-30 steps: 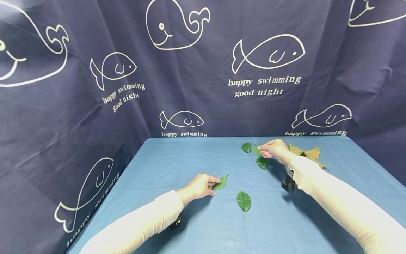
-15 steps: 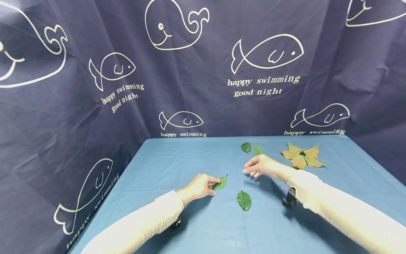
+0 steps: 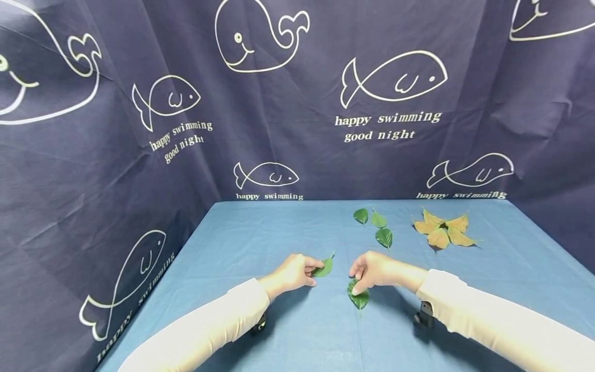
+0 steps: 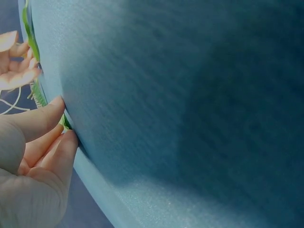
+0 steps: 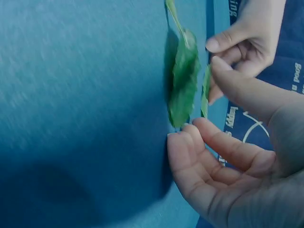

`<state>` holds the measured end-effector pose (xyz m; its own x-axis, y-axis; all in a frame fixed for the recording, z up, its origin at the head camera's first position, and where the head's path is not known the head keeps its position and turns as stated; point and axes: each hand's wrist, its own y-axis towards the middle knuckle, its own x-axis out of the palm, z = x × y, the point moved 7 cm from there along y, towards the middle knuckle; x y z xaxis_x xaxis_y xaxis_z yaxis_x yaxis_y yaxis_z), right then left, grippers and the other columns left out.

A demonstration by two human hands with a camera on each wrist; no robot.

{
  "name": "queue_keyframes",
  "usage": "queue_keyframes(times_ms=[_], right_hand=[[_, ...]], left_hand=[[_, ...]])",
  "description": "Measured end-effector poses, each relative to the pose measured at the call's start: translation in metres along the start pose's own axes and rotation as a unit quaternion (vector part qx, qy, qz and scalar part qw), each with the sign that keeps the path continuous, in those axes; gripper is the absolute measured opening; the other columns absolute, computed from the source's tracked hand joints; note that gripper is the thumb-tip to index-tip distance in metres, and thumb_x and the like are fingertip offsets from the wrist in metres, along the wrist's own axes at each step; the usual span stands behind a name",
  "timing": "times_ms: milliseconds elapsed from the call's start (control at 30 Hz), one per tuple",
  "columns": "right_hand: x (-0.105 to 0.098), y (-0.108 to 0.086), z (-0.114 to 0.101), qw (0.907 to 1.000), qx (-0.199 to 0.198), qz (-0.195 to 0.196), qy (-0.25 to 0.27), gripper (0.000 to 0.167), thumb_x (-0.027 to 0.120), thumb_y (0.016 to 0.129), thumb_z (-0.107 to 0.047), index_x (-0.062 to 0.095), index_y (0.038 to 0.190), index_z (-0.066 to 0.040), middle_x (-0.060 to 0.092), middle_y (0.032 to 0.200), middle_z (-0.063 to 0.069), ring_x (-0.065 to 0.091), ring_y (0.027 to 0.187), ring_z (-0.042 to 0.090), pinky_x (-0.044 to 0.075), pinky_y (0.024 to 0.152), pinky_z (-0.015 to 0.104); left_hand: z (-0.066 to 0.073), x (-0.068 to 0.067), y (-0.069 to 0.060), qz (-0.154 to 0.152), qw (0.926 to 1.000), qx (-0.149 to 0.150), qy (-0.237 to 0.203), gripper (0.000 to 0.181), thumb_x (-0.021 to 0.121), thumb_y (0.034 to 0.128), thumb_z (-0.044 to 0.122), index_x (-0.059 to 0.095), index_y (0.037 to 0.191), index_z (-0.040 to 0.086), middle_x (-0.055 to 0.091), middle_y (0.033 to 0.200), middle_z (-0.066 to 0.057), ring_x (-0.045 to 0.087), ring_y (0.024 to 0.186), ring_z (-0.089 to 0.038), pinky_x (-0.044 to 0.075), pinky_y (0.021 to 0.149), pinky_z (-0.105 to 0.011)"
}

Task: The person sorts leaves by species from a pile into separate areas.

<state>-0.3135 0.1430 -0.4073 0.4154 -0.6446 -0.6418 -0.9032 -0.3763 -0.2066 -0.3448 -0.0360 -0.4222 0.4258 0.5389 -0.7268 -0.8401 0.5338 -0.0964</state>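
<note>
My left hand (image 3: 293, 272) rests low over the cloth, its thumb and fingers at the near end of a green leaf (image 3: 327, 267). In the left wrist view, a bit of that leaf (image 4: 66, 122) shows between thumb and finger. To the right, my right hand (image 3: 374, 269) hovers over a second green leaf (image 3: 360, 301) with a toothed edge. In the right wrist view, thumb and fingers stand apart beside this toothed leaf (image 5: 183, 88), with no grip seen.
Farther back lie more green leaves: one dark leaf (image 3: 360, 216), one paler leaf (image 3: 378, 219) and one glossy leaf (image 3: 384, 237). Several yellow-brown leaves (image 3: 438, 238) form a flower shape at back right. A blue cloth (image 3: 279, 222) covers the table; a dark printed curtain (image 3: 288, 129) stands behind.
My right hand has left the paler leaf at the back, which now lies above the glossy one, and has come toward me to the toothed leaf. My left hand stays put.
</note>
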Motion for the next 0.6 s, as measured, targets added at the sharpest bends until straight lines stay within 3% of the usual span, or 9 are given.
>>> queue_keyframes(times_ms=[200,367,600], right_hand=[[0.007,-0.005,-0.003,0.9993,-0.006,0.015,-0.034,0.036,0.087,0.063,-0.001,0.065,0.091,-0.005,0.056,0.081,0.007,0.05,0.067,0.016,0.046,0.059,0.028],[0.011,-0.006,-0.003,0.9991,-0.002,0.018,-0.037,0.033,0.086,0.062,0.002,0.063,0.085,-0.006,0.055,0.079,0.007,0.052,0.062,0.015,0.05,0.055,0.027],[0.01,-0.01,-0.007,0.9971,-0.02,0.038,-0.063,0.035,0.087,0.061,0.002,0.067,0.088,-0.007,0.058,0.079,0.005,0.053,0.07,0.014,0.048,0.062,0.026]], left_hand=[[0.0,0.0,0.0,0.001,1.0,0.008,0.0,0.046,0.078,0.0784,0.001,0.068,0.123,0.007,0.061,0.132,-0.013,0.061,0.119,-0.027,0.056,0.091,-0.031],[-0.001,0.001,0.002,-0.002,1.0,0.009,-0.002,0.046,0.077,0.0788,0.0,0.068,0.123,0.007,0.06,0.134,-0.012,0.061,0.12,-0.026,0.055,0.091,-0.031],[-0.001,0.002,0.001,-0.004,1.0,0.006,-0.003,0.046,0.077,0.0788,0.0,0.068,0.123,0.007,0.06,0.134,-0.012,0.061,0.12,-0.027,0.055,0.092,-0.031]])
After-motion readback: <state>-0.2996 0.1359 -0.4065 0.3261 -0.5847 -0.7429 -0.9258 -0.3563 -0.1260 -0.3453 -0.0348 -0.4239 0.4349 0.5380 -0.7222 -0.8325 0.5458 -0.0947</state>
